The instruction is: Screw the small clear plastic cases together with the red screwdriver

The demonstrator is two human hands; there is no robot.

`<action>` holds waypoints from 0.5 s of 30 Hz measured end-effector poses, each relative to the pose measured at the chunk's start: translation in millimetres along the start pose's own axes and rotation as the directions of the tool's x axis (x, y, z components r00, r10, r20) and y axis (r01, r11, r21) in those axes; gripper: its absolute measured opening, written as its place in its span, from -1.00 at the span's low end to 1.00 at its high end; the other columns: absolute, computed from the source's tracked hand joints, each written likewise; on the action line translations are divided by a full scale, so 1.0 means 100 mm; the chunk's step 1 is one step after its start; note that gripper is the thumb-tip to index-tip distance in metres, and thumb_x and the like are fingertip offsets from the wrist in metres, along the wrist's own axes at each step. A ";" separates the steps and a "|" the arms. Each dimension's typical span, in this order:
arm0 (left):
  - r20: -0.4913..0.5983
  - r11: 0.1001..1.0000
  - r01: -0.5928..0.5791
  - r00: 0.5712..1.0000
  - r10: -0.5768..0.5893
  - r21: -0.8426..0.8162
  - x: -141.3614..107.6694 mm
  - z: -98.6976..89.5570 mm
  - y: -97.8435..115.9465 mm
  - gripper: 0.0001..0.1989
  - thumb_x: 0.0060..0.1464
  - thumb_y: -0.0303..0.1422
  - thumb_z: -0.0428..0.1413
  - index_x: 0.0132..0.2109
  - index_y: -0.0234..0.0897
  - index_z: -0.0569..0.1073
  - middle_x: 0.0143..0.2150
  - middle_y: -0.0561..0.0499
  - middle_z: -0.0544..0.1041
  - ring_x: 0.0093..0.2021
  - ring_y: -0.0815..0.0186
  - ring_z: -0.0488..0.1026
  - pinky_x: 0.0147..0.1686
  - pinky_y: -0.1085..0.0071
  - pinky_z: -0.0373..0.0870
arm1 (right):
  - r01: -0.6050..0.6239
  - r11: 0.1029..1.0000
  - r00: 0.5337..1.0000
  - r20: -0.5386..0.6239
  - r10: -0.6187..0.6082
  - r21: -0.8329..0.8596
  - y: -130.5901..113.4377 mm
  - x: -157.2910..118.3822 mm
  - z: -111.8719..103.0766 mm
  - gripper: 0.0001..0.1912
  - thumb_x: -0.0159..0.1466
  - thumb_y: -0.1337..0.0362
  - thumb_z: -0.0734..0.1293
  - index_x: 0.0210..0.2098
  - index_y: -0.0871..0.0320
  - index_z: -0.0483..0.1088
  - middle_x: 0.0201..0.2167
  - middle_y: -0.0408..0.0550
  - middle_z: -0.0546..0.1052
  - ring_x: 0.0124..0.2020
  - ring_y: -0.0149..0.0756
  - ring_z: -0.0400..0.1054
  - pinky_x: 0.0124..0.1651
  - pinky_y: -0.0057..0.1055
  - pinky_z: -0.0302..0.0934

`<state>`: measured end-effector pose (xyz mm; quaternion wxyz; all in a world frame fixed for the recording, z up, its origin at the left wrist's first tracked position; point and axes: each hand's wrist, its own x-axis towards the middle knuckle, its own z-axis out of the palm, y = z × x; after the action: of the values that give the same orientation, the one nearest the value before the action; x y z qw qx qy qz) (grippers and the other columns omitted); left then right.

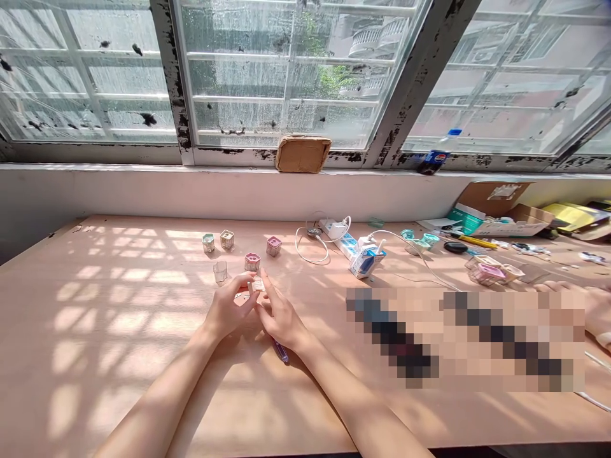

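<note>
My left hand (pixel 230 306) has its thumb and fingers closed round a small pale piece (pixel 256 284) near the table's middle. Against the right side of that piece rest the fingers of my right hand (pixel 281 316); its exact grip is partly hidden. Just beyond my fingertips sits a small box with a pink top (pixel 252 261). A clear, empty-looking holder (pixel 220 272) stands to its left. Farther back are a green-topped box (pixel 208 242), a cream-topped box (pixel 227 239) and another pink-topped box (pixel 273 246). A purple pen-like tool (pixel 281 352) lies by my right wrist.
A power strip (pixel 346 243) with white cables and a blue-white carton (pixel 366 261) lie right of centre. Teal pieces (pixel 420 240), pink pieces (pixel 490 272) and an open cardboard box (pixel 508 219) are farther right. Another person's hand (pixel 580 302) rests at the right edge.
</note>
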<state>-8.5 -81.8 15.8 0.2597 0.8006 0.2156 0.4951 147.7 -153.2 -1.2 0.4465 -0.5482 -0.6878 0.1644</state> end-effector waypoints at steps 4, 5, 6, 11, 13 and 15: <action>-0.006 0.998 -0.053 0.999 0.053 0.025 0.01 0.00 0.01 -0.84 0.20 -0.45 0.17 -0.06 -0.22 0.46 0.03 -0.12 0.60 -0.07 0.24 0.62 -0.10 0.31 0.64 | 0.033 0.999 0.996 -0.086 -0.031 0.017 0.01 -0.01 0.00 -0.27 0.36 0.32 0.25 0.47 -0.05 0.01 0.13 0.06 0.49 -0.08 -0.16 0.49 -0.22 -0.31 0.51; -0.004 0.997 -0.070 0.998 0.070 0.035 0.02 -0.01 0.02 -0.85 0.20 -0.47 0.17 -0.08 -0.22 0.46 0.03 -0.12 0.60 -0.06 0.23 0.61 -0.10 0.31 0.63 | 0.047 0.999 0.993 -0.112 -0.045 0.014 0.01 -0.01 0.00 -0.31 0.36 0.31 0.26 0.45 -0.05 0.06 0.14 0.05 0.48 -0.05 -0.15 0.48 -0.22 -0.31 0.52; 0.002 0.996 -0.084 0.996 0.084 0.043 0.02 -0.02 0.03 -0.85 0.20 -0.48 0.17 -0.08 -0.22 0.46 0.03 -0.12 0.60 -0.04 0.22 0.61 -0.09 0.30 0.62 | 0.060 0.998 0.989 -0.135 -0.058 0.009 0.01 -0.01 -0.01 -0.35 0.37 0.30 0.27 0.42 -0.05 0.11 0.14 0.05 0.48 -0.02 -0.14 0.48 -0.20 -0.28 0.53; 0.043 0.992 -0.113 0.993 0.111 0.048 0.03 -0.07 0.04 -0.81 0.17 -0.53 0.15 -0.09 -0.20 0.47 0.03 -0.11 0.59 0.05 0.18 0.58 -0.02 0.25 0.59 | 0.156 0.987 0.966 -0.207 -0.157 -0.021 0.00 0.02 -0.07 -0.54 0.41 0.28 0.27 0.28 -0.01 0.27 0.13 0.04 0.51 0.04 -0.14 0.49 -0.03 -0.19 0.52; 0.055 0.994 -0.106 0.993 0.104 0.033 0.01 -0.07 0.01 -0.75 0.16 -0.53 0.15 -0.03 -0.19 0.46 0.06 -0.13 0.59 0.07 0.17 0.57 -0.01 0.23 0.59 | 0.204 0.978 0.952 -0.223 -0.210 -0.047 0.01 0.03 -0.08 -0.58 0.41 0.30 0.27 0.24 0.00 0.30 0.13 0.04 0.52 0.07 -0.15 0.49 0.03 -0.18 0.49; 0.060 0.997 -0.080 0.995 0.079 0.009 -0.01 -0.07 -0.03 -0.66 0.17 -0.52 0.15 0.07 -0.16 0.42 0.11 -0.14 0.58 0.09 0.16 0.56 0.00 0.21 0.59 | 0.238 0.968 0.940 -0.232 -0.250 -0.077 0.02 0.04 -0.09 -0.61 0.41 0.32 0.28 0.21 0.00 0.32 0.10 0.02 0.54 0.07 -0.16 0.49 0.07 -0.18 0.47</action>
<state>-15.2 -79.3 15.6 0.2415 0.8245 0.1787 0.4795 156.5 -151.4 3.9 0.5299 -0.4851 -0.6952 0.0236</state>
